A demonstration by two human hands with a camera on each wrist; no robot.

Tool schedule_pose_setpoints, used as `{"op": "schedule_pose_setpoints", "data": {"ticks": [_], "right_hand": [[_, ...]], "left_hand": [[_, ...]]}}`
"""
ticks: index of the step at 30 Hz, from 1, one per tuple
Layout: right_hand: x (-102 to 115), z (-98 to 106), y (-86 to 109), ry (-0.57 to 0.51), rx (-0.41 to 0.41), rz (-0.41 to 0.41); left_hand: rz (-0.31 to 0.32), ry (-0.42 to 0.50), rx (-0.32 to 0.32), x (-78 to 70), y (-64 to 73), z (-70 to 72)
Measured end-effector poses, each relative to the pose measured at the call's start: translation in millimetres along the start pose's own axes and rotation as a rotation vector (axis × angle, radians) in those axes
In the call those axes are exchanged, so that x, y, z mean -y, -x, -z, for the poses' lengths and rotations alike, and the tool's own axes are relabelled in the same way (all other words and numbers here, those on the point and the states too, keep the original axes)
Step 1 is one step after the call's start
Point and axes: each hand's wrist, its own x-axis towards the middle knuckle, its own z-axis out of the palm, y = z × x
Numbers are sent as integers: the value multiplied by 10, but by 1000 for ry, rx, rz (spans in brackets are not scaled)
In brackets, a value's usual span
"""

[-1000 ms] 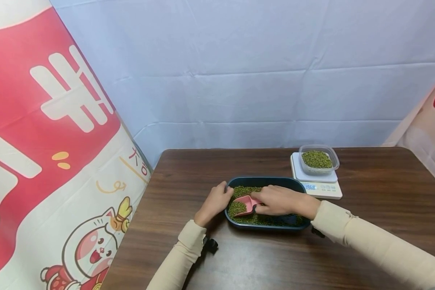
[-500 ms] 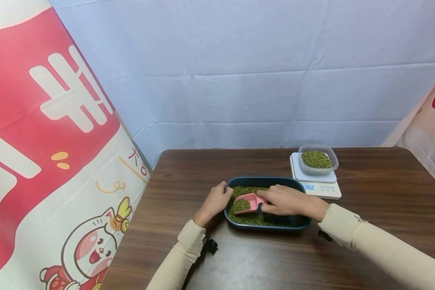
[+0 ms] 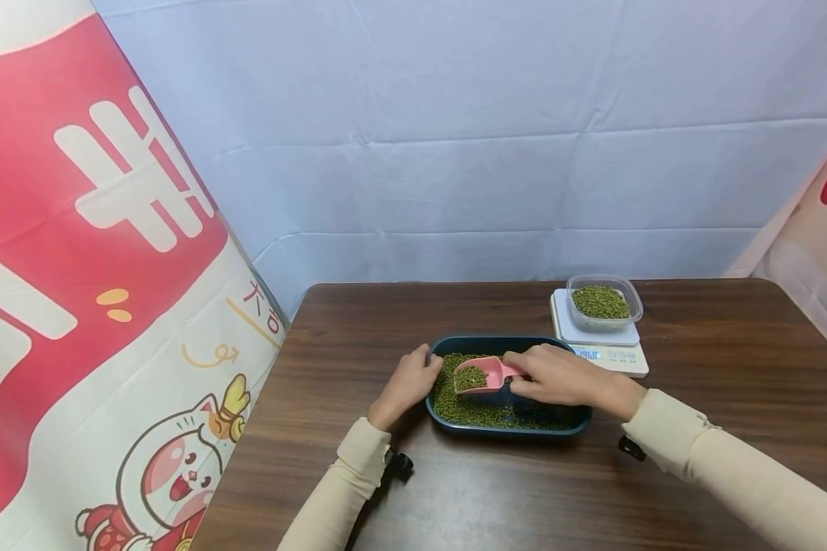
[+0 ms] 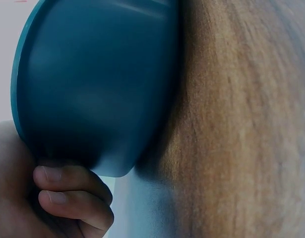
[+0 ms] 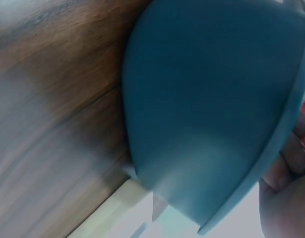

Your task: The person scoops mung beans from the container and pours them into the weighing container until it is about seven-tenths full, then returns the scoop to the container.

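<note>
A dark blue oval tub (image 3: 510, 432) stands on the table with green mung beans (image 3: 465, 413) spread over its bottom. At its left end my left hand (image 3: 408, 383) grips the rim; the left wrist view shows curled fingers (image 4: 75, 196) against the tub wall (image 4: 97, 84). My right hand (image 3: 558, 375) holds a pink scoop (image 3: 494, 373) by its handle, above the beans and inside the tub's outline. A heap of beans (image 3: 470, 378) lies in the scoop. In the right wrist view the tub wall (image 5: 212, 99) hides most of that hand, and little of the scoop shows.
Behind the tub's right end is a white digital scale (image 3: 613, 360), its blue display lit. On it sits a clear plastic container (image 3: 605, 325) holding more beans. The brown wooden table (image 3: 496, 497) extends around them, with a pale cloth (image 3: 455, 191) hanging behind.
The right hand has drawn the loaded scoop rightward and up, out of the beans. The left hand stays on the tub's rim; tub and scale have not moved.
</note>
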Motion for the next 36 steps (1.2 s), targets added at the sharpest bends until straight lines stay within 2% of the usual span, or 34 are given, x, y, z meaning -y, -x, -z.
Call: {"op": "schedule_pose_setpoints", "data": {"ticks": [8,14,19,29,36], "right_hand": [[-30,101,97,-5,-41,-26],[-80,246,180,-15,-112,-38],[-153,378,252,32,-181,-21],[-223,569,381,76,-205,-68],[-288,659,483,138,-292,-35]], "left_hand": [[10,-9,2,-16,-5,0],[8,-6,4,-23,-4,0],[8,-4,8,-18,-3,1],[1,-10,6,-2,2,15],[-3,31,25,0,19,18]]}}
